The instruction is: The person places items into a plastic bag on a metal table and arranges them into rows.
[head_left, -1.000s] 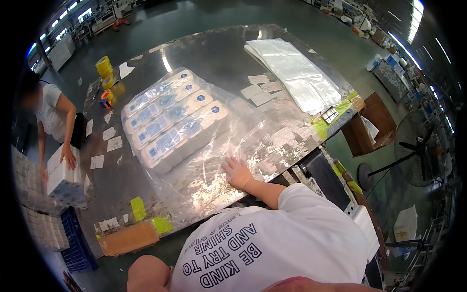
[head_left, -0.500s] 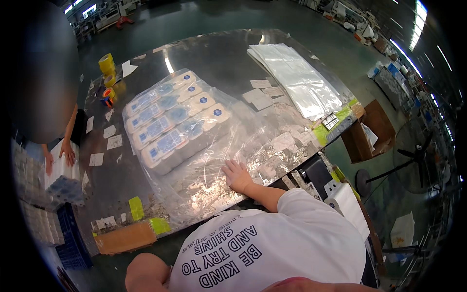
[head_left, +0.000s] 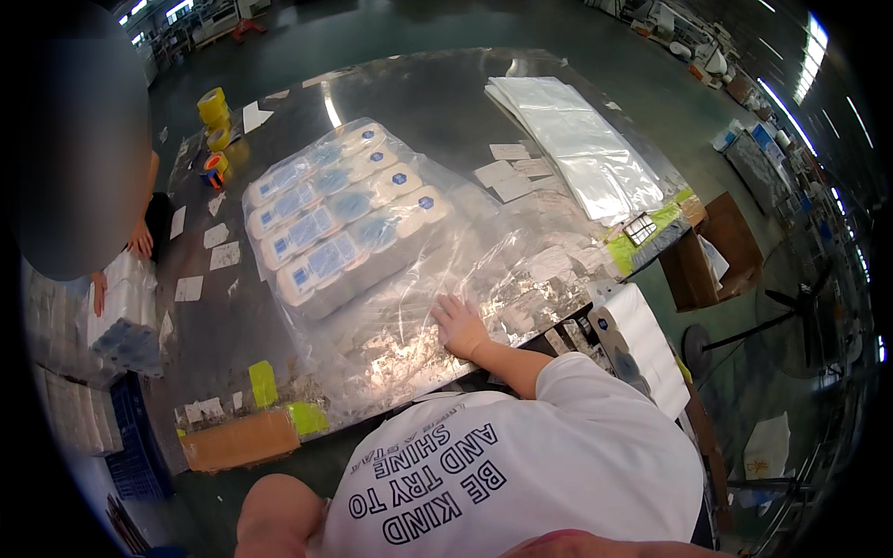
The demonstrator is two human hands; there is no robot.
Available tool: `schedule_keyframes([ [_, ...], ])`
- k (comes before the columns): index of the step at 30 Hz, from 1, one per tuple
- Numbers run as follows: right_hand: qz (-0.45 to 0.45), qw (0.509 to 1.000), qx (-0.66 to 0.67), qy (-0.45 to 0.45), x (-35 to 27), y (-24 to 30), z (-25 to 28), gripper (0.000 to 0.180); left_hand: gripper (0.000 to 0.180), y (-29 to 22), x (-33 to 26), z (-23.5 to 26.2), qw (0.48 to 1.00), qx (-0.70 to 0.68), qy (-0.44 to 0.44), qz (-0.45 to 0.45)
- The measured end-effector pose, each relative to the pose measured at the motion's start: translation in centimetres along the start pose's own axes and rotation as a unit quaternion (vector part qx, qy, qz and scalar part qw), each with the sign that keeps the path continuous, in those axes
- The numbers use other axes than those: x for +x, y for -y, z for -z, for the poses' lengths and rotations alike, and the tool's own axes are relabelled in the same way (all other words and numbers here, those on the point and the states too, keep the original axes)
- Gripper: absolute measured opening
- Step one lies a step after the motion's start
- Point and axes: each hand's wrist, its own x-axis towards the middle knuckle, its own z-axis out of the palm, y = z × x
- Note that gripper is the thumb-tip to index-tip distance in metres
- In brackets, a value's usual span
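Right now, the person's right hand (head_left: 459, 327) rests palm down near the middle of the frame, relaxed, its fingers slightly apart and closed around nothing. It lies on the loose, crinkled part of a clear plastic film (head_left: 400, 316), close to the near edge of the dark surface (head_left: 428, 98). The left arm (head_left: 279, 511) shows at the lower left of the frame, but its hand is outside the frame, so I cannot tell its state.

Left of centre and above the right hand, white packs of rolls (head_left: 342, 219) lie side by side in four rows within the film, their wrappers carrying blue patches and round blue marks. Another white pack (head_left: 651, 349) stands at right of centre, just beyond the sleeve.

A stack of flat clear bags (head_left: 586, 149) lies at the upper right of the surface, with pale paper slips (head_left: 511, 186) beside it. Yellow tape rolls (head_left: 214, 104) stand at the upper left. Lime-green tape (head_left: 263, 383) sticks to the surface at the lower left.

At the left edge of the frame, a co-worker's hand (head_left: 140, 240) is at a wrapped white bundle (head_left: 126, 302), above a blue crate (head_left: 138, 442). An open cardboard box (head_left: 684, 274) and a floor fan (head_left: 797, 296) stand at the right.
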Motion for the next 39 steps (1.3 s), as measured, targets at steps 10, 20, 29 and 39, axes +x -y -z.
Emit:
schedule_keyframes([
  [10, -0.005, 1.000, 0.002, -0.005, -0.3, -0.6, -0.9, 0.042, 0.032, 1.7, 1.3, -0.7, 0.712, 0.645, -0.202, -0.192],
  [20, -0.223, 0.956, 0.177, 0.073, -2.8, -5.3, 10.0, 0.027, 0.026, 2.5, -0.1, -1.9, 0.816, 0.525, -0.159, -0.183],
  [29, -0.521, 0.844, -0.065, -0.111, -13.3, -28.8, 16.0, 0.059, 0.027, 5.2, -3.8, -2.9, 0.867, 0.404, -0.266, 0.119],
  [39, -0.586, 0.623, 0.512, 0.076, -8.7, -17.6, 12.1, 0.075, 0.082, 13.5, -19.6, -8.1, 0.692, 0.441, 0.150, 0.551],
])
